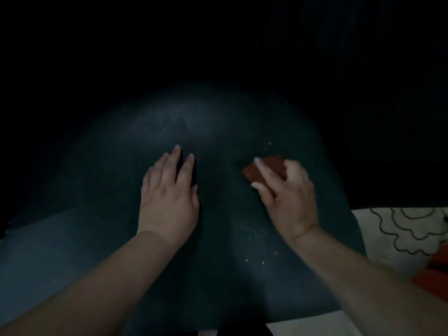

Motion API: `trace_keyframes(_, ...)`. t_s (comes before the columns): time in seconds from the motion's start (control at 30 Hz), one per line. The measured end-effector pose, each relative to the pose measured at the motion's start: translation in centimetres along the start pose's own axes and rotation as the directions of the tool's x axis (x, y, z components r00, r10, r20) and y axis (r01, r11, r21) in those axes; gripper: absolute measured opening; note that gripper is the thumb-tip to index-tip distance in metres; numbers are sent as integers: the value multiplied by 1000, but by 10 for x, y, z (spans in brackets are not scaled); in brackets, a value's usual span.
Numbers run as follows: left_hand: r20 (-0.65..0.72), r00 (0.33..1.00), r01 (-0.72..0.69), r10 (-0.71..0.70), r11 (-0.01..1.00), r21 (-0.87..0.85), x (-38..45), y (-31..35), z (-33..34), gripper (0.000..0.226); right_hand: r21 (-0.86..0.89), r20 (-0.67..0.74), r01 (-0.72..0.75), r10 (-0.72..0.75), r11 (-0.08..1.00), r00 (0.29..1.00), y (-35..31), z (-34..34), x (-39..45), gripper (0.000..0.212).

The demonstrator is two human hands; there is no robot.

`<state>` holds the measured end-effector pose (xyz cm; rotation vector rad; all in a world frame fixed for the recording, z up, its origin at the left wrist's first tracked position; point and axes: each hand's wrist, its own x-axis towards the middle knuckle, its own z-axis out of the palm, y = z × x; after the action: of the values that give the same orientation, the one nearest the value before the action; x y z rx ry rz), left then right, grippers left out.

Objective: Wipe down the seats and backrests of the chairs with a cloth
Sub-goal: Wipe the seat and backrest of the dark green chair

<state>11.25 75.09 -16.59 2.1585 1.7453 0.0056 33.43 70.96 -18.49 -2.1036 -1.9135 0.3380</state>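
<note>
Wiping looks unfinished: right hand (288, 190), fingers clamped on the cloth (264, 169), left hand (169, 190) flat, fingers apart, crumbs (254, 236) at five o'clock on the seat (218, 263).

Dim home room: patterned floor tile (407, 229), dark seat (218, 132).

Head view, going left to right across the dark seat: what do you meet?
Left hand flat on the seat → brown cloth → right hand gripping it → patterned white fabric past the seat's right edge.
</note>
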Motion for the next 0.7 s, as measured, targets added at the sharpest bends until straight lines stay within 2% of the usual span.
trace_keyframes(0.1,-6,1000,-1,1,1000,7,1,3,1,57,66,-115,-255,261,965,958,24,-3,27,45)
trace_keyframes(0.17,-3,1000,0,0,1000,11,3,5,2,57,137,-124,-352,369,926,921,17,2,47,44)
trace_keyframes(0.23,2,1000,6,-6,1000,15,4,6,2,57,142,-104,-275,290,951,951,-8,8,47,44)
trace_keyframes(0.33,3,1000,16,-16,1000,15,5,9,2,58,94,-35,8,-4,996,999,-29,10,13,45)
trace_keyframes(0.37,4,1000,17,-17,1000,16,5,9,2,58,76,-16,34,-33,997,999,-24,7,6,46)
trace_keyframes(0.4,4,1000,16,-16,1000,18,5,9,2,58,68,-19,-5,6,998,1000,-13,4,5,46)
trace_keyframes(0.47,-1,1000,14,-14,1000,23,5,9,1,58,78,-65,-193,199,978,978,7,-2,21,47)
trace_keyframes(0.57,-4,1000,7,-7,1000,27,6,8,2,58,179,-141,-410,436,894,889,16,5,65,45)
trace_keyframes(0.63,-2,1000,10,-10,1000,28,6,8,3,58,238,-128,-356,392,904,911,-6,10,79,44)
trace_keyframes(0.7,-3,1000,13,-13,1000,28,5,8,4,58,208,-60,-117,132,971,989,-32,18,64,44)
